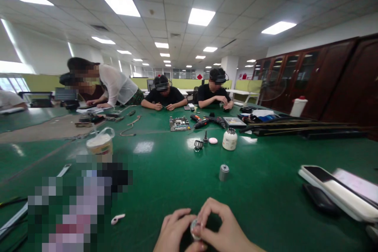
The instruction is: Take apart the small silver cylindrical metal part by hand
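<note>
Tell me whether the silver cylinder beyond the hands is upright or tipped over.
Upright: the silver cylinder stands on end on the green table, its round top facing up and its side wall visible below.

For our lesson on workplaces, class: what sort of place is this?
Probably an office doubling as a workshop: a circuit board lies on a large green table, and wooden cabinets stand at the picture's right.

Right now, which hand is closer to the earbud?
Left. The left hand is to the right of the earbud, not touching it; the right hand is farther right, beyond the left hand.
</note>
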The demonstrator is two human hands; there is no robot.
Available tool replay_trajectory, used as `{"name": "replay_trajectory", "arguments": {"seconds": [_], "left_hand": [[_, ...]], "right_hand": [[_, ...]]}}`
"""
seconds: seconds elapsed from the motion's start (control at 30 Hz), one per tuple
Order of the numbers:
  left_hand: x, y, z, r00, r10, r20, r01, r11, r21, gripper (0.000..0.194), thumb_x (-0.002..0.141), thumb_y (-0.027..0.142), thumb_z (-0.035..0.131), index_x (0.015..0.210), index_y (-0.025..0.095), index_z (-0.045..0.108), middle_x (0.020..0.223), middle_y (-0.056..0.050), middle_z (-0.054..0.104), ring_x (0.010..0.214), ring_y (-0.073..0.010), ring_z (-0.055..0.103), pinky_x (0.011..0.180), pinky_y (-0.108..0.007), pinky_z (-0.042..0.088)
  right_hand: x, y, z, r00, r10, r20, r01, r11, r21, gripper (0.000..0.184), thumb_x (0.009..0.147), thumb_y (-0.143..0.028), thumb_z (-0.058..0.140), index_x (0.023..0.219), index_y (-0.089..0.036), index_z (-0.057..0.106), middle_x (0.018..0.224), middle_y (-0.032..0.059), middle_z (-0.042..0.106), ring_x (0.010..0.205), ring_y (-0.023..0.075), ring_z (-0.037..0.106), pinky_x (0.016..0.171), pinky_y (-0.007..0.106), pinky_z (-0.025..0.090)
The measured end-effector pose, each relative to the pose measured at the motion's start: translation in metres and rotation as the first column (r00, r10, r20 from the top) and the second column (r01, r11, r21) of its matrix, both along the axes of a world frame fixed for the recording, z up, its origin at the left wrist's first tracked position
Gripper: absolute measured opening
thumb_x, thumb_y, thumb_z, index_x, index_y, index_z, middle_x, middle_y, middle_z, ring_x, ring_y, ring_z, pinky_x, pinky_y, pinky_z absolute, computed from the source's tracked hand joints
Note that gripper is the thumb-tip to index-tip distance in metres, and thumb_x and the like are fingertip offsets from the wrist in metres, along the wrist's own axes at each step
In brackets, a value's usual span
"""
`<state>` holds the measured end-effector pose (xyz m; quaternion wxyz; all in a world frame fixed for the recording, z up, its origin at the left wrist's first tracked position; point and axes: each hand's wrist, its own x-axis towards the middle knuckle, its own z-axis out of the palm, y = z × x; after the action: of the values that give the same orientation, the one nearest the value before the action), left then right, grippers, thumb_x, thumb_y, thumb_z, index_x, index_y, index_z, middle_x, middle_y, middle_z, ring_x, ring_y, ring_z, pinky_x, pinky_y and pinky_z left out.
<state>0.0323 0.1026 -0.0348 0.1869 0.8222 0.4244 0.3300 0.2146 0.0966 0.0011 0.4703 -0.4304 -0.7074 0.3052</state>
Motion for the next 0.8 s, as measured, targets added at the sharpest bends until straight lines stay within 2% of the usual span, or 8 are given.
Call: {"name": "replay_trajectory", "arguments": {"seconds": [0.1,0.17,0.27,0.43,0.6,0.73,0.8], "left_hand": [[0.003,0.005,0.003,1.0,0.004,0.013,-0.004,0.999,-0.037,0.044,0.071,0.045,0.081,0.11,0.028,0.071,0.117,-0.01,0.069,0.11,-0.0308,0.063,0.092,-0.042,0.052],[0.003,0.007,0.007,0.999,-0.041,-0.011,0.041,0.997,-0.065,0.044,0.071,0.046,0.08,0.111,0.028,0.071,0.116,-0.009,0.07,0.11,-0.0311,0.063,0.092,-0.042,0.052],[0.001,0.007,0.013,0.993,-0.104,-0.046,0.1,0.99,-0.095,0.042,0.075,0.04,0.079,0.113,0.027,0.069,0.117,-0.009,0.071,0.114,-0.0311,0.061,0.094,-0.043,0.051],[-0.001,0.007,0.013,0.987,-0.147,-0.059,0.138,0.981,-0.135,0.042,0.077,0.036,0.077,0.117,0.026,0.067,0.118,-0.008,0.071,0.118,-0.0307,0.059,0.096,-0.043,0.049],[0.0,0.002,0.013,0.99,-0.134,-0.032,0.13,0.984,-0.119,0.041,0.076,0.023,0.073,0.116,0.024,0.065,0.117,-0.008,0.07,0.12,-0.0308,0.056,0.099,-0.044,0.047],[-0.002,-0.004,0.015,0.996,-0.051,0.073,0.059,0.992,-0.112,0.045,0.069,0.017,0.07,0.113,0.021,0.059,0.118,-0.01,0.064,0.12,-0.0307,0.053,0.099,-0.044,0.046],[-0.005,-0.004,0.014,0.987,-0.048,0.154,0.062,0.995,-0.083,0.05,0.068,0.016,0.067,0.116,0.019,0.053,0.119,-0.012,0.06,0.12,-0.0298,0.052,0.1,-0.044,0.045]], "right_hand": [[0.006,0.008,-0.002,1.0,0.023,0.003,-0.023,0.999,0.041,0.01,0.072,-0.018,0.072,0.079,-0.018,0.065,0.077,0.0031,0.067,0.075,0.0182,0.063,0.072,0.031,0.048],[0.009,0.01,-0.006,0.994,0.108,-0.009,-0.107,0.991,0.087,0.022,0.072,-0.016,0.069,0.095,-0.019,0.068,0.09,0.006,0.067,0.086,0.0205,0.064,0.078,0.033,0.049],[0.012,0.009,-0.011,0.973,0.23,-0.017,-0.229,0.972,0.046,0.034,0.074,-0.018,0.07,0.108,-0.023,0.07,0.107,0.0089,0.067,0.1,0.0233,0.064,0.089,0.037,0.049],[0.014,0.007,-0.012,0.971,0.236,-0.042,-0.235,0.971,0.038,0.032,0.077,-0.017,0.069,0.107,-0.027,0.072,0.108,0.0087,0.07,0.101,0.0238,0.066,0.089,0.039,0.05],[0.013,0.004,-0.012,0.97,0.24,-0.04,-0.237,0.97,0.056,0.037,0.072,-0.014,0.073,0.106,-0.026,0.069,0.108,0.0085,0.07,0.101,0.0244,0.066,0.09,0.039,0.05],[0.012,0.001,-0.014,0.982,0.175,-0.075,-0.179,0.983,-0.041,0.024,0.072,-0.015,0.074,0.092,-0.023,0.065,0.106,0.0083,0.069,0.099,0.0243,0.066,0.089,0.039,0.049],[0.012,0.001,-0.016,0.985,0.139,-0.104,-0.15,0.983,-0.108,0.022,0.07,-0.017,0.076,0.085,-0.021,0.06,0.101,0.0078,0.069,0.096,0.0243,0.066,0.087,0.038,0.049]]}}
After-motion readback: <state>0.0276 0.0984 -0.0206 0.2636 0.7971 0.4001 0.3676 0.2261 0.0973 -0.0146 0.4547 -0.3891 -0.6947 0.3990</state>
